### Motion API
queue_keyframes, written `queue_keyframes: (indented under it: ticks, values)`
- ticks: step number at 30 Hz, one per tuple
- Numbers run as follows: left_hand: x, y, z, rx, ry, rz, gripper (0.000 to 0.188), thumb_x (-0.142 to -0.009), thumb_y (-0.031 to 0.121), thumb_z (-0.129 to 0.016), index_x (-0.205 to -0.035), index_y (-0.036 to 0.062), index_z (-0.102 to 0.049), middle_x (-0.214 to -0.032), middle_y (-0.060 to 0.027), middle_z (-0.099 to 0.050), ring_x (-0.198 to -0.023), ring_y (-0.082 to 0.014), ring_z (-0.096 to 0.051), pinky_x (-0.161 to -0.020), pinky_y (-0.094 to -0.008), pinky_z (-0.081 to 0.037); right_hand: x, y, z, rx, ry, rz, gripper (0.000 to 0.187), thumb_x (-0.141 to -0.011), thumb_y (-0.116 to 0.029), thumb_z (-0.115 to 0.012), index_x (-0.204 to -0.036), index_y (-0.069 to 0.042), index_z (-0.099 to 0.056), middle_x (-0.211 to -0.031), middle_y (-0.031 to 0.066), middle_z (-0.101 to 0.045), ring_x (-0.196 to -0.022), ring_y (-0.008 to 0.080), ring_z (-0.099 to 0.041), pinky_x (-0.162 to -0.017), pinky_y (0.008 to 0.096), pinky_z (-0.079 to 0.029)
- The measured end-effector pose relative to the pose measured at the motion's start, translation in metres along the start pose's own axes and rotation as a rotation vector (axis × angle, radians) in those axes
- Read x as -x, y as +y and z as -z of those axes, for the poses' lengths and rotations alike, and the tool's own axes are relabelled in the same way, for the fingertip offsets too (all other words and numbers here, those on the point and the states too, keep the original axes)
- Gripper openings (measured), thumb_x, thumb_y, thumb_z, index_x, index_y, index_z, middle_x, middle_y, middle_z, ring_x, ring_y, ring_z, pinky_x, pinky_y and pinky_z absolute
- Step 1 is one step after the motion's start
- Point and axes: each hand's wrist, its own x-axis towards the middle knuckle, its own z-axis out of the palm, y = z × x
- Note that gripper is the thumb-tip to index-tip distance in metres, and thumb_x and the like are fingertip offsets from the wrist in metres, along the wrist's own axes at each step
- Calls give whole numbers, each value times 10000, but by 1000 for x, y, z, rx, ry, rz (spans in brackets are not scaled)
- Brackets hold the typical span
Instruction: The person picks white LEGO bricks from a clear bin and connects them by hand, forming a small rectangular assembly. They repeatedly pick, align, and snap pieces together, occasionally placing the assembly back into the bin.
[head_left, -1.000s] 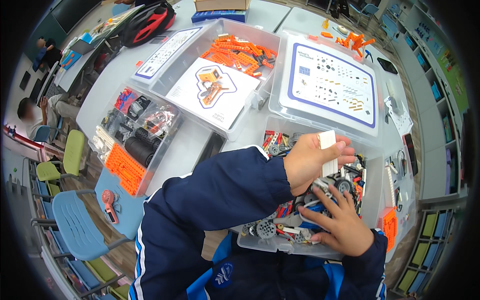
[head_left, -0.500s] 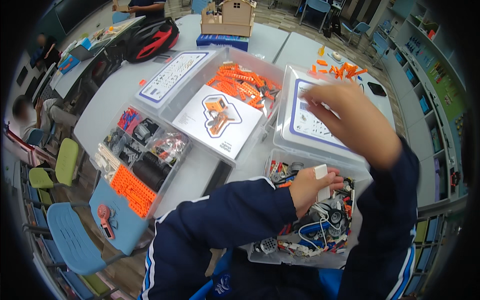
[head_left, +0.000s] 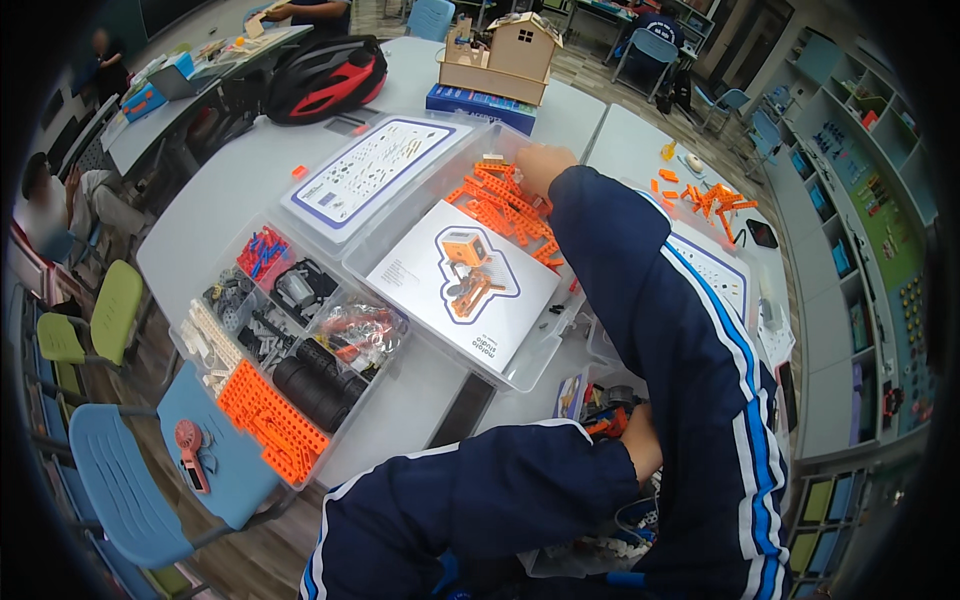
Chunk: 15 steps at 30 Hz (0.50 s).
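Note:
My right hand (head_left: 547,168) reaches across to the far corner of a clear plastic bin (head_left: 530,375), at the edge of a heap of orange building beams (head_left: 495,205). Its fingers point down and are mostly hidden, so I cannot see whether they hold a piece. My left hand (head_left: 643,440) is low over the box of mixed building parts (head_left: 640,540) in front of me. The right sleeve covers its fingers and whatever is in them. A white booklet (head_left: 410,268) with an orange model pictured on it lies in the bin.
A sorted parts tray (head_left: 350,410) stands at the left, beside a blue chair (head_left: 130,480) and another seat holding a small pink fan (head_left: 190,455). Farther back are a black-red helmet (head_left: 325,80) and a wooden house model (head_left: 515,60). Loose orange pieces (head_left: 715,200) lie at the right.
My right hand has swung left and away from me, from above the right-hand lid to the orange beams. The white block in my left hand is now out of sight behind the sleeve.

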Motion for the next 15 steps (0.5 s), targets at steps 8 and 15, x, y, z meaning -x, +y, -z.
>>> queue_keyframes:
  ticks: [8, 15]
  values:
    - [-8, -7, 5, -218, -44, -68, 573, -951, 220, -703, -1411, -11, -451, -1350, -131, -563, -1212, -204, -553, -993, -340, -461, 14, 1, 23, -48, -167, 12, 307, -761, -249, -791, -1014, -85, -729, -973, 136, -740, -935, 310, -722, -765, 421, -577]
    - [-8, 3, 2, 103, -93, 81, 273, -950, 112, -618, -1160, -63, -627, -1018, -161, -698, -948, -223, -683, -820, -325, -519, 41, 33, 59, -278, 45, -11, 274, -722, -272, -793, -817, -48, -667, -822, 120, -709, -808, 291, -693, -686, 395, -536]
